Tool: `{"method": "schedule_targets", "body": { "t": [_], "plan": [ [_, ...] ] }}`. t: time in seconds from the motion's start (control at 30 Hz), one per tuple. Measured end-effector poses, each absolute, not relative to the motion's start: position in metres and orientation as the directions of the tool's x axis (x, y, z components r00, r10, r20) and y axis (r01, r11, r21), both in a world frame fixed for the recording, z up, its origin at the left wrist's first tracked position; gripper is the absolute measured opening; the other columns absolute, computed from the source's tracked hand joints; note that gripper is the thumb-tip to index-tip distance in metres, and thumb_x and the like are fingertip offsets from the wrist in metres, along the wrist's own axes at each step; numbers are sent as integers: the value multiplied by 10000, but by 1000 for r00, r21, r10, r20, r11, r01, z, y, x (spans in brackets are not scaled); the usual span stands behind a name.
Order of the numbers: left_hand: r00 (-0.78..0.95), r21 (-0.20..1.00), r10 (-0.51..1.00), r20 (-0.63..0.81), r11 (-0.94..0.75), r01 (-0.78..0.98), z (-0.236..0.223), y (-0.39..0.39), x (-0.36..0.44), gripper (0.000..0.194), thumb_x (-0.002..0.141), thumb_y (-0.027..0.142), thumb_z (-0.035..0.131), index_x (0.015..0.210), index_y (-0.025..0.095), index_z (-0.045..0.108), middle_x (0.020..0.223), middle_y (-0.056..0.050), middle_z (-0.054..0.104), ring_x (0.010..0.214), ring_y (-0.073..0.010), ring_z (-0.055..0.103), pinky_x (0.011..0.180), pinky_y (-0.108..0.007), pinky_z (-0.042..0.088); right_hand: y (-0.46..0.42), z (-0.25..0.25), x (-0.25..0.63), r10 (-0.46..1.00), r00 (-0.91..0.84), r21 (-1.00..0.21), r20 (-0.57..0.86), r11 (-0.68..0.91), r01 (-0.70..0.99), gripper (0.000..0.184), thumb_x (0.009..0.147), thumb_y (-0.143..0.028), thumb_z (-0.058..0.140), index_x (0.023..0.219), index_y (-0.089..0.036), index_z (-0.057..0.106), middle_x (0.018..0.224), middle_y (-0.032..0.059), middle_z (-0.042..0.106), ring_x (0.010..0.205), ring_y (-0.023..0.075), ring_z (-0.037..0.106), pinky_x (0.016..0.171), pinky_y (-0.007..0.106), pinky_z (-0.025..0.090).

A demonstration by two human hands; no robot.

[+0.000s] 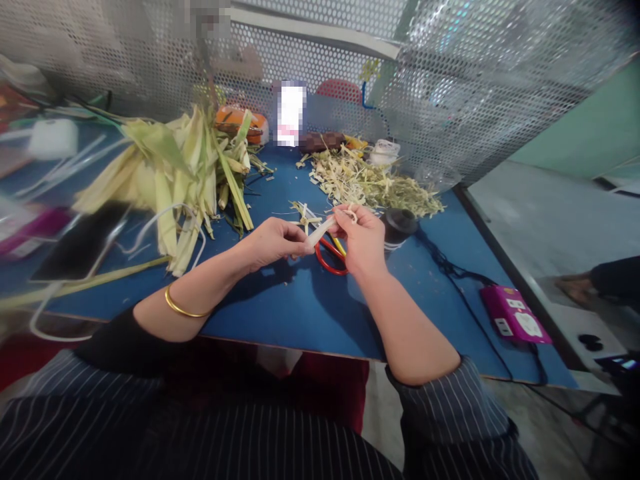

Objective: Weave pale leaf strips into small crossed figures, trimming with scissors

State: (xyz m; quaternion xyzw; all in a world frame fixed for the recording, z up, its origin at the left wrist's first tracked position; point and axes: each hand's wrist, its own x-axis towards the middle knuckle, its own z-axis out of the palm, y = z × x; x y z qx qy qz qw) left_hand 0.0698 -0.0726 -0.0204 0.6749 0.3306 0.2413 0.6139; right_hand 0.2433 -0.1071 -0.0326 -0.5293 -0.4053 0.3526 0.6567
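A pale strip of corn husk point(320, 233) stretches between my two hands above the blue table. My left hand point(280, 239) pinches its lower end between thumb and fingers. At the upper end, my right hand point(361, 237) is closed on it, and a small curled loop shows by the fingertips. Below the strip lie scissors with red handles point(330, 263), partly hidden by my right hand. Several thin husk pieces point(306, 217) lie just behind my hands. A spool of dark thread point(399, 227) stands right of my right hand.
Corn husks point(165, 167) are heaped at the left, near a dark phone point(83, 243) and white cable. Husk scraps point(360, 177) lie at the back. A purple power box point(515, 313) with black cords sits at the right. A perforated metal screen point(320, 60) rises behind the table.
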Motion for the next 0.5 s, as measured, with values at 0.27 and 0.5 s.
{"method": "schedule_targets", "body": {
  "t": [0.27,0.5],
  "plan": [
    [493,990,868,-56,114,-87,-21,-69,71,190,639,329,764,676,160,686,618,1,613,570,-85,527,581,-225,428,-109,-27,241,885,444,-985,137,168,-31,274,714,-382,690,911,-211,606,873,1,665,627,91,632,562,219,493],
    [383,941,917,-110,220,-257,-25,-76,80,173,601,257,785,627,154,648,637,10,622,599,-89,543,598,-227,434,-126,-28,212,996,85,-1000,23,23,4,258,691,-414,728,776,-187,638,635,-12,643,580,118,627,524,225,476]
  ]
}}
